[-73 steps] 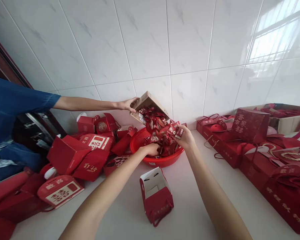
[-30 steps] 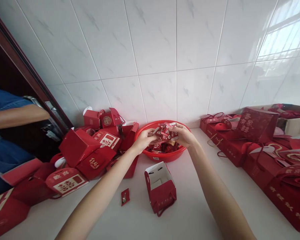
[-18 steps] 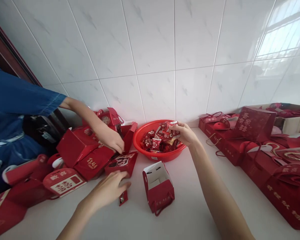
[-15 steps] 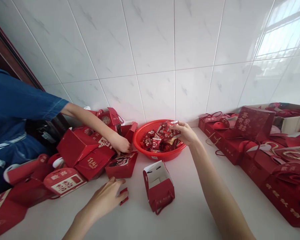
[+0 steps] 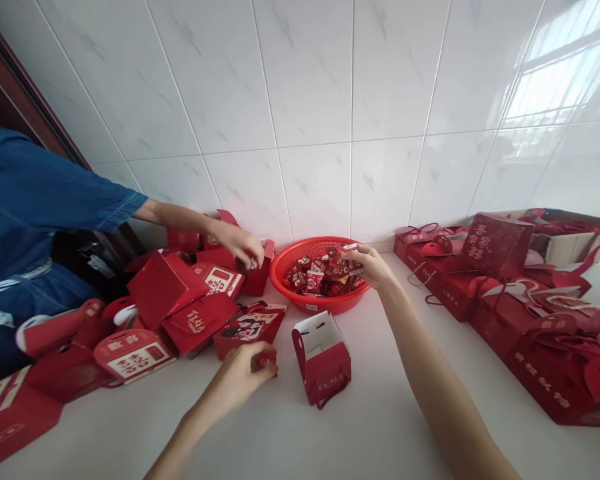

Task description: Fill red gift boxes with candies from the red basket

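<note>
My left hand (image 5: 247, 370) is closed on a small red packet (image 5: 267, 362), just above the table and left of the open gift box (image 5: 325, 363). That box is dark red with a white inside, a raised flap and a cord handle. Over the right rim of the red plastic basket (image 5: 325, 308), my right hand (image 5: 373, 265) pinches a small red-and-white wrapped sweet (image 5: 349, 249). Several wrapped sweets (image 5: 314, 280) lie in the basket. My right fingers partly cover what they hold.
A co-worker's hand (image 5: 243, 245) reaches in from the left above a pile of red gift boxes (image 5: 195, 323). Along the right stand more red boxes with handles (image 5: 485, 300) and an open carton (image 5: 565, 243). A tiled wall (image 5: 315, 187) closes off the back.
My left hand has moved right with the small red packet, nearer the open box. My right hand stays at the basket. The co-worker's hand has lifted off the box beneath it.
</note>
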The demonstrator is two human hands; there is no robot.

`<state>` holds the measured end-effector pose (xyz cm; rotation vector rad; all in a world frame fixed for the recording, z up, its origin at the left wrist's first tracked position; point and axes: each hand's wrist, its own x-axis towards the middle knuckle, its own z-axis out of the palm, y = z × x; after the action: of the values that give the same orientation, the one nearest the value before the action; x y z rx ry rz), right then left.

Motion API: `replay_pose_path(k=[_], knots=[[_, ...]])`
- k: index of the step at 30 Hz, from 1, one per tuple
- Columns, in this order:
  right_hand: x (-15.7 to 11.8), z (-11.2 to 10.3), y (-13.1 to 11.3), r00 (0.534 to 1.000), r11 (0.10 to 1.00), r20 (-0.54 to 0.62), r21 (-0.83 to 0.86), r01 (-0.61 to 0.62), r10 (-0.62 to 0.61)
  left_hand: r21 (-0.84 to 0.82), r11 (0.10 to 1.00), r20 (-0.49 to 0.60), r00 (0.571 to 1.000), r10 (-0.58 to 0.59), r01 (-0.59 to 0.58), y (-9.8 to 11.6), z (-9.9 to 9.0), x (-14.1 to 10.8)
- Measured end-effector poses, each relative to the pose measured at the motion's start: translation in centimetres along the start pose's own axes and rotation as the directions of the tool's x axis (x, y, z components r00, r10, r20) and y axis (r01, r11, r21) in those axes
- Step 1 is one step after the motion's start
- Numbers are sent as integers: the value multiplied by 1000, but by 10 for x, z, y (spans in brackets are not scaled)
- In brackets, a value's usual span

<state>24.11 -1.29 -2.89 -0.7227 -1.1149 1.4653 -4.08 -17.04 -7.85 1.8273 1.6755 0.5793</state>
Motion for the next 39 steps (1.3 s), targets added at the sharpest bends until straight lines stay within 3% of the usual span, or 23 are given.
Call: replay_pose_path(k=[6,10,13,18,23,27,30,33,36,39], knots=[[-18,3,-1,997,994,20,78,-78,76,-325,932,-164,980,112,-161,43,-17,11],[-38,7,-7,992,984,68,136,-111,103,-505,830,-155,971,182,-236,69,-22,24],[-56,11,-12,991,985,110,147,-89,73,-552,793,-131,966,223,-258,82,-20,30],[-80,14,-12,998,994,66,107,-19,12,-430,831,-96,933,347,-354,89,-16,32],[-90,19,-9,997,995,-18,70,75,-74,-152,882,-95,895,436,-446,84,-12,25],[-92,26,-6,991,990,-14,37,137,-136,9,931,-89,927,365,-365,77,-11,15],[-91,29,-4,986,986,4,34,164,-164,48,944,-21,945,327,-325,77,-11,12],[-88,30,-2,986,986,35,29,164,-165,27,955,15,955,296,-296,80,-12,16],[-83,29,-5,984,985,55,28,169,-170,-17,976,-17,976,215,-216,81,-11,29],[-77,28,-11,982,985,78,-9,170,-169,-78,975,-51,978,204,-208,82,-8,46]])
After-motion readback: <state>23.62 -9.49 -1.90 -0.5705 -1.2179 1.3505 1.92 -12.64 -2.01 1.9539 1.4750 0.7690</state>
